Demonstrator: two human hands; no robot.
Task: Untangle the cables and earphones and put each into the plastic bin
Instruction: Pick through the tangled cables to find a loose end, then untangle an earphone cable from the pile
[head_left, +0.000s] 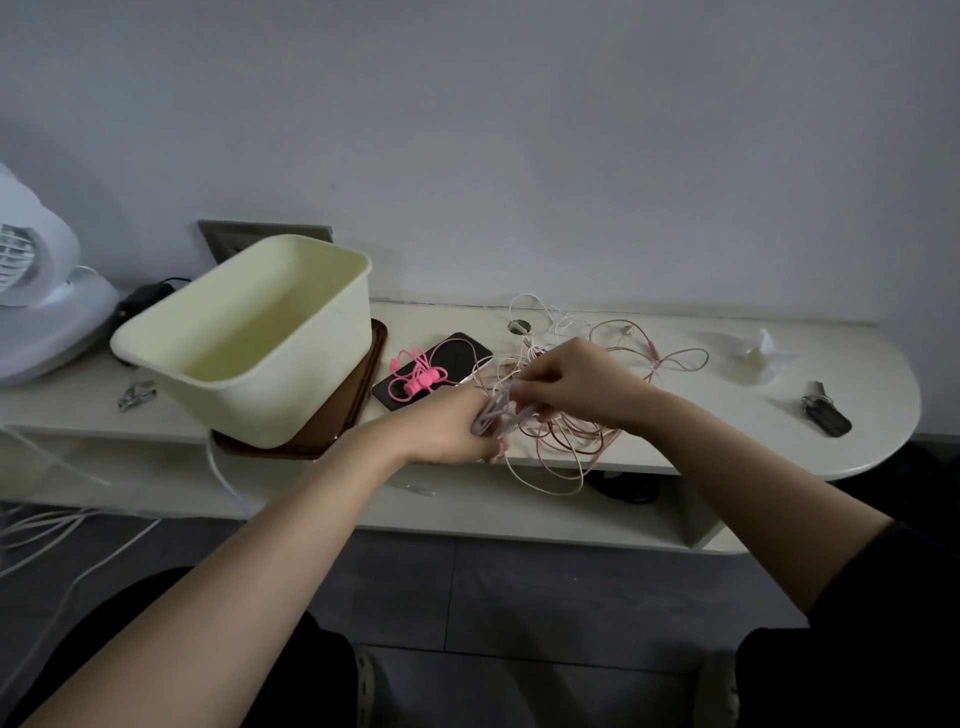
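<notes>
A tangle of white and rose-pink cables (576, 436) lies on the cream table (675, 431), with loops hanging over its front edge. My left hand (447, 428) grips a coiled bundle of pale cable (496, 410) pulled from the tangle. My right hand (571, 382) pinches strands of the same bundle from above. Bright pink earphones (418, 382) lie on a dark phone (434, 369) to the left. The cream plastic bin (249, 338) stands tilted on a brown tray (332, 431) at the left, and looks empty.
A white fan (36, 291) stands at the far left beside a black plug. Nail clippers (136, 393) lie before the bin. Crumpled clear plastic (761, 353) and a dark key fob (826, 415) sit at the right. White cords trail over the lower shelf at the left.
</notes>
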